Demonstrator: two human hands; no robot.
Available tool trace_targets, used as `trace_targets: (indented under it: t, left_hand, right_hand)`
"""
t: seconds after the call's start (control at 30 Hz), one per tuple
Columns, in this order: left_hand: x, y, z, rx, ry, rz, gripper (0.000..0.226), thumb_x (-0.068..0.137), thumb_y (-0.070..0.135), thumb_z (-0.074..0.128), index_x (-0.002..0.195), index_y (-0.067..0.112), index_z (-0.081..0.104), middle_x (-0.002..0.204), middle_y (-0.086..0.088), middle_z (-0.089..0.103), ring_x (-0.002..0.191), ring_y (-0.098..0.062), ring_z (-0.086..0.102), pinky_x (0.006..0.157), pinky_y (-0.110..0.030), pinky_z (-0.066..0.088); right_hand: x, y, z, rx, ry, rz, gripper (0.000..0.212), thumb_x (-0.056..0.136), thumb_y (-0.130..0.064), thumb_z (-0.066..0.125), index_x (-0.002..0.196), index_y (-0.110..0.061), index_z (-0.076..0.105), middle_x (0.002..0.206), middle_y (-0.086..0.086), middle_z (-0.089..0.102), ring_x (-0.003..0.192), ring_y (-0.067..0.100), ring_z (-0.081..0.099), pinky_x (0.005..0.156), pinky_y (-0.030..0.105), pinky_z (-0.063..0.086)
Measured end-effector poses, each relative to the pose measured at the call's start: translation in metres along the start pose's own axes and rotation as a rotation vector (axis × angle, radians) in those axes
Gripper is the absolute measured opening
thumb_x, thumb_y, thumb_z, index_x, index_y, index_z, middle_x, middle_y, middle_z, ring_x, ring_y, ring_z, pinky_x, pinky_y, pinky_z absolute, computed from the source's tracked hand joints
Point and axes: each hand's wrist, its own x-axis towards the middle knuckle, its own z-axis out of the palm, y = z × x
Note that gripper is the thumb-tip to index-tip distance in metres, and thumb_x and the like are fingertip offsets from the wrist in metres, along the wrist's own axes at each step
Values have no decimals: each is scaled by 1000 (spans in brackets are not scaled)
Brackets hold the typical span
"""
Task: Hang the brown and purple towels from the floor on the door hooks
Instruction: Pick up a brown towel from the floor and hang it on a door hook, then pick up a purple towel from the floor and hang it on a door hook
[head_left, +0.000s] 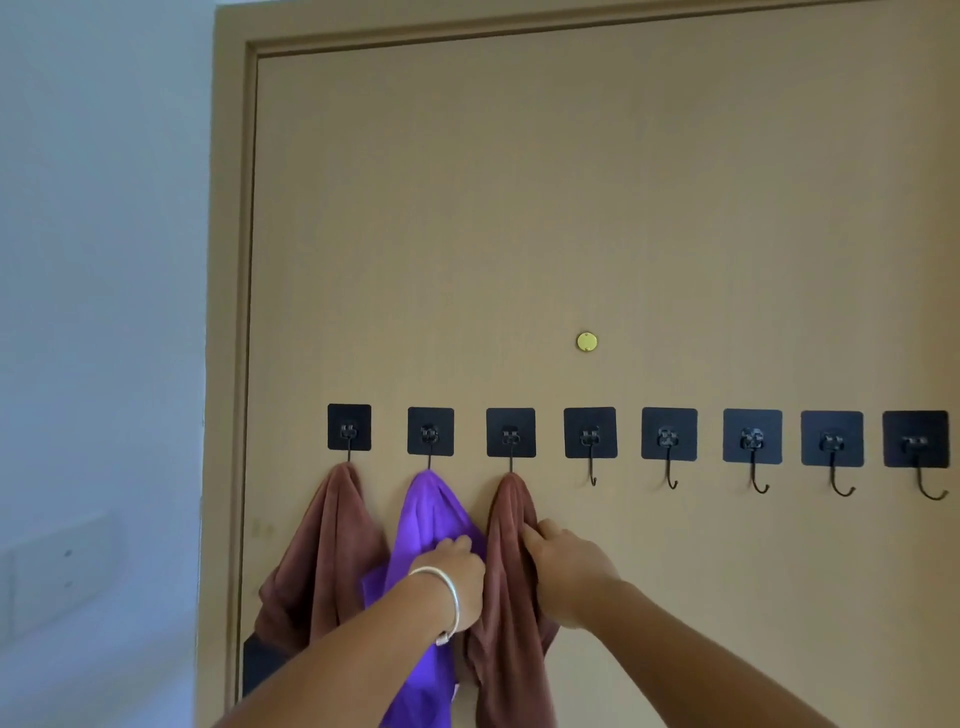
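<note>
1. Landmark = brass peephole cover (586, 341) on door (571, 208). Row of 8 black stick-on hooks runs below it; 3 hooks left of it carry towels, 5 from directly under it rightward are bare, e.g. empty hook (590, 441).
2. Far lower-left of peephole: brown towel (322, 551), on 1st hook. Next twd peephole: purple towel (431, 519), 2nd hook. Nearest, just lower-left: second brown towel (511, 597), draped over 3rd hook (510, 434).
3. Left hand (457, 577), bracelet on wrist: fingers curled at the seam btw purple and second brown; which cloth it grips, can't tell.
4. Right hand (566, 566): fingers pinching right edge of second brown towel.
5. Judgement: hanging looks about done, hands seem to be settling the drape.
6. Risks: tugging down w/ both hands could slide cloth off the shallow hook tip, or peel the adhesive pad. Uneven drape → weight shifts, towel slips to floor. Left hand may drag purple off too if caught.
</note>
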Motion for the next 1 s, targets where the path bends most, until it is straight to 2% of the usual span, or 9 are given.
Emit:
trace_targets:
  t: [0.07,0.17,0.27,0.37,0.43,0.5,0.67,0.83,1.0]
  left_hand:
    - [-3,1,1,155,-30,65,42,89,11,56,130,6,54,133,-13,41,120,-34,40,101,-46,41]
    - [-7,1,-13,237,-28,117,37,84,9,56,121,3,60,124,-15,52,112,-37,51,85,-46,47]
    - [-7,-5,-50,289,63,66,28,83,6,50,106,6,66,108,-13,67,100,-36,63,68,-39,44]
    - [1,-7,-89,201,330,-6,29,89,12,41,108,17,62,110,-6,62,101,-29,60,71,-36,41]
    - [9,0,-104,127,508,57,28,92,18,39,114,21,56,112,-2,55,104,-25,54,75,-38,41]
    - [14,14,-108,90,603,129,33,95,27,39,126,23,47,120,1,50,112,-23,47,85,-37,40]
    - [21,72,-102,33,662,241,59,96,38,41,149,23,20,151,-4,29,141,-23,23,113,-41,23]
    - [36,132,-100,-8,664,379,62,97,42,40,151,24,15,154,-4,22,144,-22,14,117,-42,13]
    - [41,195,-110,-131,766,584,62,97,41,39,151,23,15,157,-5,16,147,-22,6,118,-41,9]
  right_hand:
    - [-5,4,-6,-68,-17,-25,63,87,-27,58,144,-24,31,138,5,38,118,28,43,96,42,45]
    - [-17,14,-17,-119,-47,-80,55,88,-32,57,139,-25,39,136,4,40,119,27,42,97,42,43]
    - [-28,33,-41,-72,67,-118,40,91,-27,46,130,-27,49,126,3,52,110,26,50,92,40,45]
    - [-35,62,-70,-48,259,-64,37,90,-22,44,124,-27,56,118,-2,59,101,22,57,84,36,49]
    - [-41,85,-83,-39,369,21,39,89,-19,43,125,-27,56,118,-3,60,102,21,57,83,35,49]
    - [-49,107,-90,-71,412,117,40,90,-21,43,129,-27,51,122,-3,57,106,20,54,86,34,47]
    - [-88,165,-90,-150,388,331,52,93,-34,47,143,-27,34,141,-1,43,128,22,41,103,37,36]
    - [-147,198,-88,-257,356,470,56,94,-44,44,145,-28,28,148,-1,36,135,22,34,110,40,30]
    - [-208,211,-107,-353,342,581,51,94,-43,43,142,-30,30,145,-1,38,133,22,36,111,39,29]
